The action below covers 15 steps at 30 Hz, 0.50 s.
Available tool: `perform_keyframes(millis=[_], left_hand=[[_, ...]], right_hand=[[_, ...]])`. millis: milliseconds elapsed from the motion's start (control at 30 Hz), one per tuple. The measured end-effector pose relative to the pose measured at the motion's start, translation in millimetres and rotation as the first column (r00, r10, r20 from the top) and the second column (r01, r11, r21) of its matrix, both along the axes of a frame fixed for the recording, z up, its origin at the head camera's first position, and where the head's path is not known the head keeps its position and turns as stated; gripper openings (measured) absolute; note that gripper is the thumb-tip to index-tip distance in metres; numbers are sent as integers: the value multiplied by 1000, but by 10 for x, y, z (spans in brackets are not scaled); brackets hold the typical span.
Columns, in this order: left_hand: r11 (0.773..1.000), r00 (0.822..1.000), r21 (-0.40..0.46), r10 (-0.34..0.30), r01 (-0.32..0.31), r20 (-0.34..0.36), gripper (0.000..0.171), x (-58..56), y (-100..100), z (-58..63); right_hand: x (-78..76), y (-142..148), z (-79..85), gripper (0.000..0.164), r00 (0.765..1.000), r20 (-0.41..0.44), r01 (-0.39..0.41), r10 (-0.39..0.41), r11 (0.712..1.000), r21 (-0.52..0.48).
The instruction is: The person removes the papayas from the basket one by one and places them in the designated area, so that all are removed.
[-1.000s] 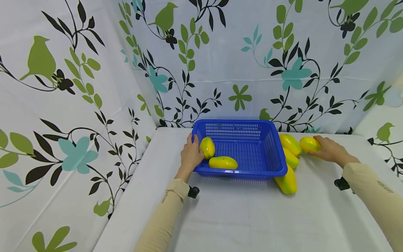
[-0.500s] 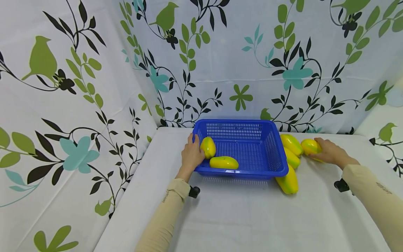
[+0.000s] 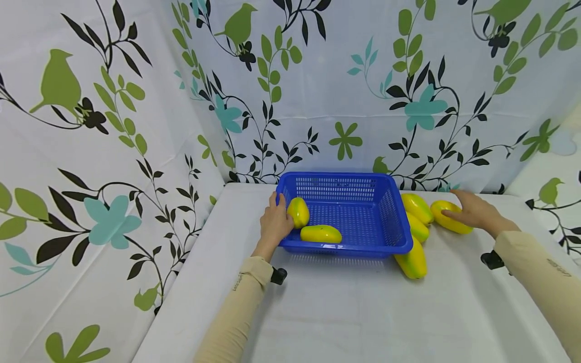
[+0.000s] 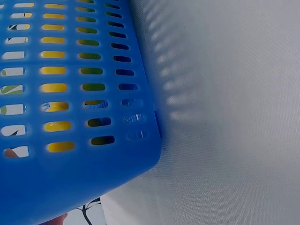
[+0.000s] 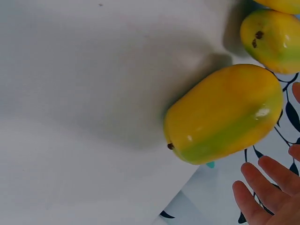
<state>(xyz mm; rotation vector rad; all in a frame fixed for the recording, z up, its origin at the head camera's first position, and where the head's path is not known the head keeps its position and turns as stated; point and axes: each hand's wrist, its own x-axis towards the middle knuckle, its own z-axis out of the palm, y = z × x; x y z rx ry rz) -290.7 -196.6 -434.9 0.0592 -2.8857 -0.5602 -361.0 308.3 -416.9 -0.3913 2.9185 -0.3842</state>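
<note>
My left hand (image 3: 275, 222) grips the left rim of a blue plastic basket (image 3: 358, 249); most of this hand is hidden in the left wrist view behind the basket's slotted wall (image 4: 70, 171). Inside the basket, one yellow mango (image 3: 298, 213) stands close to that hand and another mango (image 3: 321, 234) lies along the front wall. My right hand (image 3: 476, 212) hovers at a mango (image 3: 451, 217) on the table, right of the basket. In the right wrist view its fingers (image 5: 269, 180) are spread and apart from this yellow-green mango (image 5: 225, 115).
Against the basket's right side lie a rear mango (image 3: 417, 207), a middle mango (image 3: 417, 228) and a front mango (image 3: 412, 259). The white-covered table (image 3: 336, 312) meets a patterned cloth backdrop (image 3: 317, 91) behind and at the left.
My right hand has let go of the mango, its fingers lifting up and off it. That mango now lies by the others, more of it showing. My left hand has stayed on the basket.
</note>
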Motion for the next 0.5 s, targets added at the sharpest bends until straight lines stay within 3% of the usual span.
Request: perform_keyframes(millis=[300,500], left_hand=[[1000,1000,-5,-9,9,-20,63,3,-8,-8],[1000,1000,-1,-15,15,-26,63,16,-10,6]], right_hand=[[30,-231,311,86,999,-54,-7,5,999,-32],[45,-429,496,82,991,-125,-56,50,997,-47]])
